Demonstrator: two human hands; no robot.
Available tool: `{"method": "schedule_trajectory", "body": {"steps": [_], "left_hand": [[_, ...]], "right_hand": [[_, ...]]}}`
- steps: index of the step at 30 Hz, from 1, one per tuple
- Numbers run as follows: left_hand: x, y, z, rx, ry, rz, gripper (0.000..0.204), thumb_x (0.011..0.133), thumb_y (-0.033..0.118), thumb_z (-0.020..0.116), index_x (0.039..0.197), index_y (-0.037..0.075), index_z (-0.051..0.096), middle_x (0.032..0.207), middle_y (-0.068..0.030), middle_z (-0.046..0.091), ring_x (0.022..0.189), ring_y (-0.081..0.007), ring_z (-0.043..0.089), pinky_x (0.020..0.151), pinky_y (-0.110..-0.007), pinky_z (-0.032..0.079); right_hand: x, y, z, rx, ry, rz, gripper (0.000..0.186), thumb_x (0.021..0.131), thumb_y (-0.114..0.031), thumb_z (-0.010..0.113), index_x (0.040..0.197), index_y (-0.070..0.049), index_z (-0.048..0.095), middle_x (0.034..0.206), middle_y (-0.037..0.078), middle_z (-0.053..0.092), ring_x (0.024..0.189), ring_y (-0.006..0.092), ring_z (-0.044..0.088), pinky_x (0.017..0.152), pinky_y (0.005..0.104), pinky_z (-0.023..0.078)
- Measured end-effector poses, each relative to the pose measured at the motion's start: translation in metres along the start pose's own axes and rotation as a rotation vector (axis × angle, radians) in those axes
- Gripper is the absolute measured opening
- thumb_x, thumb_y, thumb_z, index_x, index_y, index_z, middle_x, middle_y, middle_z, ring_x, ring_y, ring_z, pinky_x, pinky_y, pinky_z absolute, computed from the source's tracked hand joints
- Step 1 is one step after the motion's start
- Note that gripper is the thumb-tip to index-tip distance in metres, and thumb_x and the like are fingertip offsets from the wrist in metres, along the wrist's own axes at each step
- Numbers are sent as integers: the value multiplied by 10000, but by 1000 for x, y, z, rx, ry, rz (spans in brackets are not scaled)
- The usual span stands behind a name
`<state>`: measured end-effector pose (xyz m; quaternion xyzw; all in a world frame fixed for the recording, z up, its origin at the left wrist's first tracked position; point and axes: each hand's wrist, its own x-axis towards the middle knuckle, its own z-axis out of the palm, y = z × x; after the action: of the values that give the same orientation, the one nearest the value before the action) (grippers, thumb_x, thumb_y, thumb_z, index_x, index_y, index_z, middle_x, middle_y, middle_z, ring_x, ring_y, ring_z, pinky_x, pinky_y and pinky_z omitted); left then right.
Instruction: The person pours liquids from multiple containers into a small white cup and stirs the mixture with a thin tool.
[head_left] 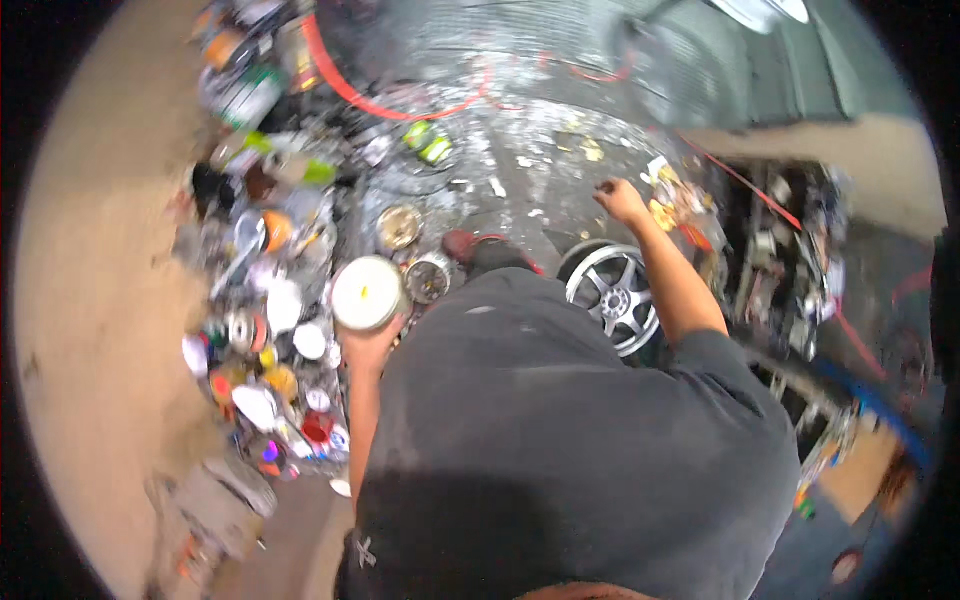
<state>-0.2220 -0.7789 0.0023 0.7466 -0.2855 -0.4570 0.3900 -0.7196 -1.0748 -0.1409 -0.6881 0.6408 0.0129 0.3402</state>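
Note:
My left hand (372, 345) is closed round the side of a white round tub (366, 291) with a small yellow spot on top. The tub is beside the cluttered bench at my left. My right hand (624, 203) is raised in front of me to the right, fingers curled together; something small and dark shows at the fingertips, too blurred to name. Below my right forearm lies a silver multi-spoke wheel rim (612, 298). Two open cans, one with tan contents (400, 227) and one smeared grey (428, 278), stand close by the tub.
Cans, cups and bottles crowd the bench (330, 255) on the left. Ahead, the floor (510, 165) is splattered with paint and litter, and a red hose (345, 90) curves across it. Crumpled rubbish (680, 200) and a dark shelf rack (775, 250) stand to the right.

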Motion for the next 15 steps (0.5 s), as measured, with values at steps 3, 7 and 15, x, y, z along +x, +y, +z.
{"method": "schedule_trajectory", "body": {"steps": [3, 7, 15], "left_hand": [[11, 41, 20, 17, 35, 204, 983, 668, 97, 952, 1476, -4, 402, 1358, -124, 600, 1219, -210, 596, 1061, -380, 484], [21, 83, 40, -221, 85, 521, 1095, 667, 101, 955, 1533, 40, 288, 1440, -119, 497, 1349, -236, 500, 1152, -397, 411], [-46, 135, 1, 331, 309, 713, 1133, 657, 490, 936, 1498, 41, 324, 1501, -199, 427, 1453, -392, 362, 1217, -510, 257]], "right_hand": [[-32, -118, 12, 303, -264, -153, 452, 873, -222, 764, 1251, 12, 682, 1036, 175, 766, 961, 220, 737, 866, 341, 566], [-92, -294, 9, 533, -530, -641, 822, 759, -207, 907, 1461, -23, 522, 1408, 187, 605, 1278, 310, 610, 1058, 406, 507], [-112, -374, 18, 568, -649, -880, 714, 654, -180, 943, 1278, 2, 647, 1198, 131, 725, 1110, 237, 700, 1013, 395, 530]]}}
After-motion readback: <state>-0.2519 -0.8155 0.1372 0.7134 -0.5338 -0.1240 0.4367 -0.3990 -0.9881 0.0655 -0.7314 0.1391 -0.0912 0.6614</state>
